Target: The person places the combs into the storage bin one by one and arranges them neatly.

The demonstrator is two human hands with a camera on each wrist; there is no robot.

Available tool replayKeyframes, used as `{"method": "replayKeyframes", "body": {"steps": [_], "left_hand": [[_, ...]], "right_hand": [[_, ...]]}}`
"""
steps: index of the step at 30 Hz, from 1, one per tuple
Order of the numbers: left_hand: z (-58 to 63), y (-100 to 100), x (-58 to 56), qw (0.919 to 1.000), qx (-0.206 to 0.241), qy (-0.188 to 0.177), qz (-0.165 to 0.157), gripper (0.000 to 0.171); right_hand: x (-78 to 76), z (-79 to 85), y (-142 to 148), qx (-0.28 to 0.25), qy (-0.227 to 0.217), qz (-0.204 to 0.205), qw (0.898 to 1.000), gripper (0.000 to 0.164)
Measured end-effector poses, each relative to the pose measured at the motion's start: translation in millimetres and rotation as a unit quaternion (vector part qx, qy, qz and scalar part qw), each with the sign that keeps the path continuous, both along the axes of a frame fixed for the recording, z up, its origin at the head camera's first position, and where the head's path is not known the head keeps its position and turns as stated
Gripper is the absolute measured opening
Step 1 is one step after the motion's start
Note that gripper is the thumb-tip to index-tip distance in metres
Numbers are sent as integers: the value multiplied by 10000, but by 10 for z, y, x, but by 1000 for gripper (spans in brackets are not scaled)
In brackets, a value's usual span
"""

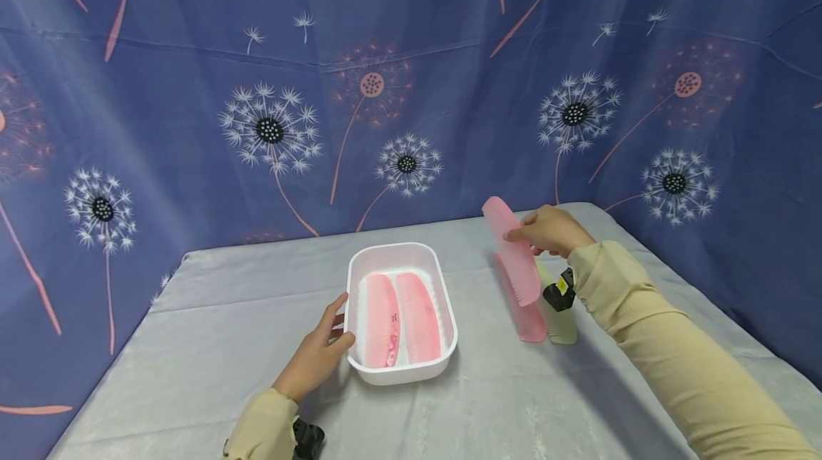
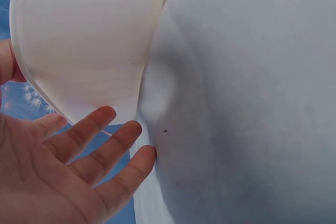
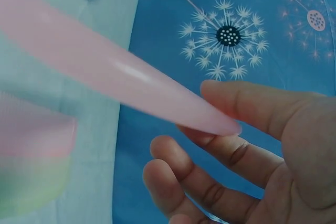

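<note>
My right hand (image 1: 551,230) pinches a pink comb (image 1: 519,260) between thumb and fingers, held tilted above the right side of the table. In the right wrist view the comb (image 3: 121,74) runs out to the left from the fingertips. Beneath it lie another pink comb (image 1: 529,324) and a pale green comb (image 1: 564,328), partly covered. My left hand (image 1: 315,356) touches the left side of a white plastic tray (image 1: 411,378), its fingers fairly straight against the outer wall in the left wrist view. Inside lie two pink combs side by side, the left comb (image 1: 379,314) printed, the right comb (image 1: 420,317) plain.
A grey cloth covers the table (image 1: 212,346). Behind it and along the sides hangs a blue curtain (image 1: 449,89) with dandelion prints. Each wrist wears a small black device, such as the right one (image 1: 557,294).
</note>
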State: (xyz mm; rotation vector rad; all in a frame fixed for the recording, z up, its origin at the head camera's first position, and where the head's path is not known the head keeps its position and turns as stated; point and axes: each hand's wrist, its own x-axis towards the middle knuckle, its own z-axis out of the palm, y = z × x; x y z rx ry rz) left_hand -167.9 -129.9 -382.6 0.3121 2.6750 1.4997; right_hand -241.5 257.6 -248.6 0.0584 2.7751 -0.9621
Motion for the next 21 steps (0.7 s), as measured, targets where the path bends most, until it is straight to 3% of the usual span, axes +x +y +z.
{"method": "replayKeyframes", "body": {"steps": [11, 21], "left_hand": [[-6, 5, 8, 10000, 29, -24, 19, 69], [2, 8, 4, 10000, 84, -42, -26, 69]], "right_hand": [[35, 68, -113, -151, 52, 87, 9998, 63], [69, 124, -233, -341, 163, 167, 9991, 57]]}}
